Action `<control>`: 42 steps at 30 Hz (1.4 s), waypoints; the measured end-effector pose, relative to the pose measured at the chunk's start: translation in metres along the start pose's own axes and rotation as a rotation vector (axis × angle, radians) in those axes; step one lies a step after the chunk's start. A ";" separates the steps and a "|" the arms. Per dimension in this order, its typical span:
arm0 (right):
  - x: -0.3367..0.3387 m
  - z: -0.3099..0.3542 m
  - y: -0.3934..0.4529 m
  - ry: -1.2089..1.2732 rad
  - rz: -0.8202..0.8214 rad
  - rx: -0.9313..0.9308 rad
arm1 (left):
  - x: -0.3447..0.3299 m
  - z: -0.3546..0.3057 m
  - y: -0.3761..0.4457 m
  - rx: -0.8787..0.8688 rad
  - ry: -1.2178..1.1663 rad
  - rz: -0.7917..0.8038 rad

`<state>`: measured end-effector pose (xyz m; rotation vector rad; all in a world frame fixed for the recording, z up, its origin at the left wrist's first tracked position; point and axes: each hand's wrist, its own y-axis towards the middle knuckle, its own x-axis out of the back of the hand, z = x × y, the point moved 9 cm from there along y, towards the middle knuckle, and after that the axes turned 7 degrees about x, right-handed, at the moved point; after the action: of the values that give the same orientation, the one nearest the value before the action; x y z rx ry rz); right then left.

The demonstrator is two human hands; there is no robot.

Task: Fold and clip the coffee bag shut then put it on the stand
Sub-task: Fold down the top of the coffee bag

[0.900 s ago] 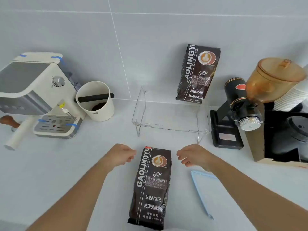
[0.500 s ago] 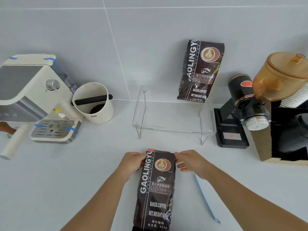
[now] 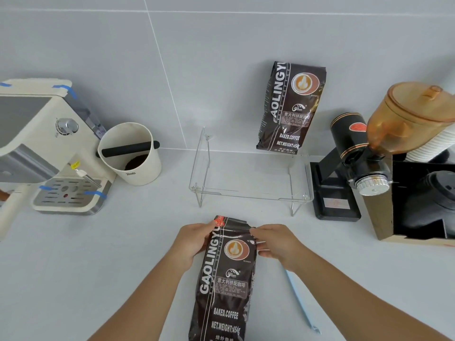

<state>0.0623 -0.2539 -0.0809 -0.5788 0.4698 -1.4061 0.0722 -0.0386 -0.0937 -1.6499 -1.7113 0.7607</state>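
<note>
A dark brown coffee bag [image 3: 227,284] lies flat on the white counter in front of me, its top end pointing away. My left hand [image 3: 193,242] grips the top left corner and my right hand [image 3: 273,241] grips the top right corner. The bag's top edge is bent up slightly between them. A long light-blue clip [image 3: 301,303] lies on the counter to the right of the bag, under my right forearm. The clear acrylic stand [image 3: 248,193] sits just beyond the bag, and a second identical coffee bag [image 3: 291,107] stands upright at its back right against the wall.
A cream espresso machine [image 3: 46,148] stands at the left with a white knock box [image 3: 131,153] beside it. At the right are a black grinder [image 3: 344,163] with an amber hopper [image 3: 413,116] and a box of cups and lids [image 3: 423,203].
Both hands came in from either side of the bag and closed on its top corners. The top edge now lifts a little off the counter.
</note>
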 end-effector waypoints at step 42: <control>0.019 0.102 -0.122 -0.012 -0.101 0.490 | -0.019 -0.061 -0.130 -0.406 -0.313 0.110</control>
<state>0.0338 -0.2708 0.0755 -0.2140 0.0760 -1.5444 0.0372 -0.0646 0.0447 -1.9926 -2.1162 0.7934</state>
